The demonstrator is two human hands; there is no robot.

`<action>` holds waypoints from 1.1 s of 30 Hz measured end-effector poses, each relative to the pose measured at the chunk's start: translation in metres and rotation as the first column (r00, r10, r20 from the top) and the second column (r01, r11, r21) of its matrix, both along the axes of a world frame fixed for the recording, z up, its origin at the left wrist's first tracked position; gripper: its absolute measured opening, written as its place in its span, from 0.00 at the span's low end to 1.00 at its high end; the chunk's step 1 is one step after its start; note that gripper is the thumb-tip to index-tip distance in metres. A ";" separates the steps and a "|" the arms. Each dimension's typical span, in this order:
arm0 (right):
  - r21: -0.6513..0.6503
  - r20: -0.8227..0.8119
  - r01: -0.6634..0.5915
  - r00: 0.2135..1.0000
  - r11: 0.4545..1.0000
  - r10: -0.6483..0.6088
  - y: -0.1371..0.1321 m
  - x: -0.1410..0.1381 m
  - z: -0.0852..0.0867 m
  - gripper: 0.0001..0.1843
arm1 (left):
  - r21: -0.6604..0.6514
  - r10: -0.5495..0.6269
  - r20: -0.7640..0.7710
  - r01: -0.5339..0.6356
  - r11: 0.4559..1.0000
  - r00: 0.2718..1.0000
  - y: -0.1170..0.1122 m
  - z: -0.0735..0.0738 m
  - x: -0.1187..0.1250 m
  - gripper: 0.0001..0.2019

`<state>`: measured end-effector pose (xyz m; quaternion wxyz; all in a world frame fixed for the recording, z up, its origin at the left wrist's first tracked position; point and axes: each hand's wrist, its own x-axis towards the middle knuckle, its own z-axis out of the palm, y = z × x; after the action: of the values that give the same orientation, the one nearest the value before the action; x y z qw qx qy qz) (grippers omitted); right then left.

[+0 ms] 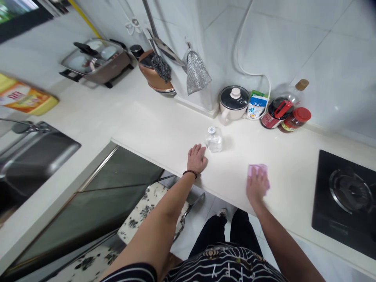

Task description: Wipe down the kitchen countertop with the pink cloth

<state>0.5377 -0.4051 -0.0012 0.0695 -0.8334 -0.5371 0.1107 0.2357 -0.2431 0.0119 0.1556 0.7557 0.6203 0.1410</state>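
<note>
My left hand point(197, 158) rests on the white countertop point(152, 129) near its front edge, fingers spread and holding nothing. Just beyond its fingertips stands a clear glass bottle point(214, 141) with a white lid. Over to the right, my right hand point(257, 185) presses a pink cloth point(262, 169) flat against the counter. The hand is slightly blurred, and the cloth sticks out past the fingers on the far and right sides.
A black gas stove point(331, 211) is set in the counter at right. Along the wall stand a cream pot point(233, 111), a salt bag point(256, 105) and sauce jars point(293, 119). At left are a sink point(44, 156), an electric pan point(100, 64) and a yellow detergent bottle point(26, 96).
</note>
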 end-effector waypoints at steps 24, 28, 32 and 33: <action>-0.149 0.091 -0.012 0.996 0.989 0.026 -0.167 0.078 0.007 0.30 | 0.030 -0.039 0.039 0.038 0.999 0.998 0.006 0.006 -0.004 0.31; -0.118 0.200 0.262 0.951 0.958 -0.236 -0.197 0.127 0.002 0.32 | 0.039 -0.038 0.029 0.037 0.999 0.999 0.008 0.008 -0.003 0.30; -0.090 0.189 0.375 0.916 0.923 -0.354 -0.185 0.123 -0.003 0.34 | 0.041 -0.052 -0.013 0.053 0.998 0.999 0.009 0.011 -0.003 0.29; -0.081 0.182 0.393 0.909 0.916 -0.374 -0.180 0.120 -0.005 0.35 | 0.041 -0.055 -0.024 0.056 0.998 0.998 0.009 0.013 -0.003 0.29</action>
<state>0.6574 -0.5850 -0.0060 -0.0025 -0.9315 -0.3592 0.0574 0.2327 -0.2340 0.0245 0.1363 0.7772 0.5979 0.1410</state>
